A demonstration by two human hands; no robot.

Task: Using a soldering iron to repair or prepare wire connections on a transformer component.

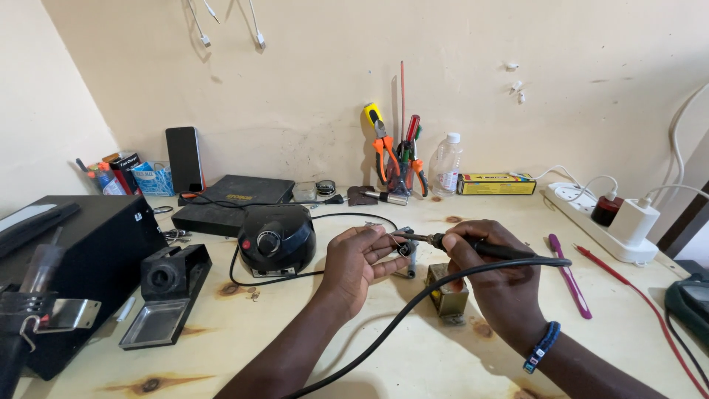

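While the right hand (493,260) grips a soldering iron (473,247), the left hand (360,260) pinches a small part (405,251) mid-bench

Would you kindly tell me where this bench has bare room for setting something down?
Bare wood lies along the near edge between the black metal stand and the left hand. It is crowded behind, around the round black controller, and by the white power strip.

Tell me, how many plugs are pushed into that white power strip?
2. On the white power strip at the right: a dark red and black plug, and beside it a white adapter nearer the strip's front end. Neither hand touches them.
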